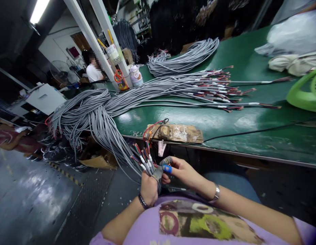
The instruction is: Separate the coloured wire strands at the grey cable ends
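A green table (232,58) with a glossy, scuffed top runs across the view, carrying a long spread of gray cables (158,86) whose stripped ends fan out to the right, with a looped coil (185,59) behind them. A worn wooden block (186,133) lies at the near edge, a lidded bottle (136,76) stands by 2 pale posts, and a green plastic object (306,90) is cut off at the right border, below a clear plastic bag (296,34). Beyond are a shiny gray floor (40,183), a ceiling light (39,12), a large fan (61,73) and a seated person in white (94,73), partly blurred. Off the table's near edge, in front of the purple shirt, the left hand (149,190) has its fingers closed round a bundle of cable ends (147,163), colored wires pointing up. The right hand (182,170), blue tape on 1 finger, is bent just beside the bundle; I cannot tell whether its fingers grip anything. The back of the room is too dark to read.
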Action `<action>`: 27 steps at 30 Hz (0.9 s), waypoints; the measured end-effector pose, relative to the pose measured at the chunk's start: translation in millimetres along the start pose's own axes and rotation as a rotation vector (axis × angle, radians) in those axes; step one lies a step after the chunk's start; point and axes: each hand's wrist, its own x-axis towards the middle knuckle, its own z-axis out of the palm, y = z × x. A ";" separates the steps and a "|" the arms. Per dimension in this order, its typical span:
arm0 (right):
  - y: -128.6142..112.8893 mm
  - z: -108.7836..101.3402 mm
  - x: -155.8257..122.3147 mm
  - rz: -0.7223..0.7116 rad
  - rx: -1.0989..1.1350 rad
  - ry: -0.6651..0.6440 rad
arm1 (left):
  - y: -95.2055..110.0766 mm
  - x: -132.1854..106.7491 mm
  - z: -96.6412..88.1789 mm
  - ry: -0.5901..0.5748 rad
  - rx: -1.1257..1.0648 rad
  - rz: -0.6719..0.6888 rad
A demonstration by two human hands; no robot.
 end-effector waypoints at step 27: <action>-12.6 11.1 21.8 0.119 -0.097 -0.078 | -3.5 2.1 -13.2 0.058 -0.125 0.032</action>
